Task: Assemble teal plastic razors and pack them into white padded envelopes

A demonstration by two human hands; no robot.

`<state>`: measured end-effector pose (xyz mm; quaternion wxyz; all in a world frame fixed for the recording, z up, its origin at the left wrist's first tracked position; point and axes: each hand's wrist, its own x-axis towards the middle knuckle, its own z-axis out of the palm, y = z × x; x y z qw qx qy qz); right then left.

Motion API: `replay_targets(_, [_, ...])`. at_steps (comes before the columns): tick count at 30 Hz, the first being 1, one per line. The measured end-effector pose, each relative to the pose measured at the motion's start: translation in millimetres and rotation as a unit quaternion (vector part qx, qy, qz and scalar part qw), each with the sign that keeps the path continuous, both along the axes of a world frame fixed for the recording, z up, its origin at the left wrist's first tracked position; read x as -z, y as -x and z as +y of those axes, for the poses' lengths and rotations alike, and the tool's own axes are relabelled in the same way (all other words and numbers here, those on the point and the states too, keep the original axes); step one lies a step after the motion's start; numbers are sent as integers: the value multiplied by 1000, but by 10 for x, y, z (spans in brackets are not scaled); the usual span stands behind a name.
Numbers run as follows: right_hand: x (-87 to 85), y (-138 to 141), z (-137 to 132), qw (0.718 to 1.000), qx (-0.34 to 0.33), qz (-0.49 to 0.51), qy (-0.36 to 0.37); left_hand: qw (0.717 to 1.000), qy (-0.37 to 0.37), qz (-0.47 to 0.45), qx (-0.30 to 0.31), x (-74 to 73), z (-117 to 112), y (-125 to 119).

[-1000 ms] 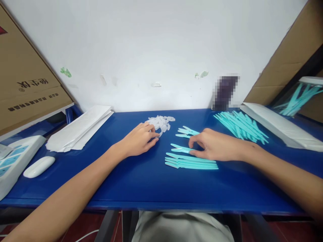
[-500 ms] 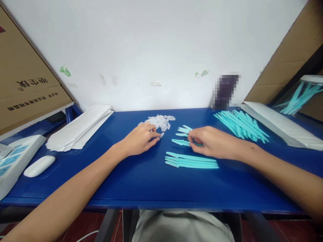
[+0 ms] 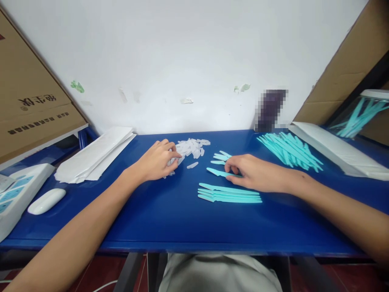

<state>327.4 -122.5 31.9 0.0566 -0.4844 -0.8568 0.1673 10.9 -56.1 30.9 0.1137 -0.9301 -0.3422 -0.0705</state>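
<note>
My left hand [image 3: 162,160] is at the left side of a pile of small clear plastic blade caps [image 3: 191,147]. Its thumb and index finger close on one cap at the pile's edge. A single cap [image 3: 192,165] lies apart, right of those fingertips. My right hand [image 3: 247,172] pinches a turquoise eyebrow razor [image 3: 216,172], whose narrow head points left while the palm hides its handle. Beyond the fingers, several more razor heads [image 3: 220,157] stick out. Nearer to me, several razors [image 3: 229,194] lie side by side in a row.
A heap of turquoise razors [image 3: 290,151] lies at the right rear, beside a long white packet [image 3: 343,154]. White paper bags [image 3: 94,156], a white oval case [image 3: 47,201] and a power strip [image 3: 21,194] occupy the left. A wall backs the blue table [image 3: 170,223].
My left hand has moved left, away from the single cap, to the pile's edge. The razor in my right hand now shows its head broader; that hand has barely shifted.
</note>
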Motion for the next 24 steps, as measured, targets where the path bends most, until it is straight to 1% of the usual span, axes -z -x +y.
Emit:
replay_targets(2, [-1,-36,12,1000,4,7,13,1000,12,17,-5,-4,-40,-33])
replay_targets(5, [-22,-75,18,999,-7,2,31,999,23,29,-1,10,-91,-91])
replay_targets(10, [-90,-32,-24,997,-41,-32,57,999,38,13,17,61,-111,-140])
replay_targets(14, [-113,37,-47,997,-53,-51,3,999,34,4,17,66,-112,-154])
replay_targets(18, [-89,43,-34,999,-24,-27,-18,1000,-2,5,-12,40,-106,-163])
replay_targets(20, [-77,38,-28,1000,-10,-4,-27,1000,-7,6,-28,34,-101,-165])
replay_targets(22, [-69,39,-24,999,6,12,-42,1000,5,-4,-28,44,-100,-170])
replay_targets(24, [-61,43,-17,998,17,23,-59,999,33,-24,-8,67,-105,-186])
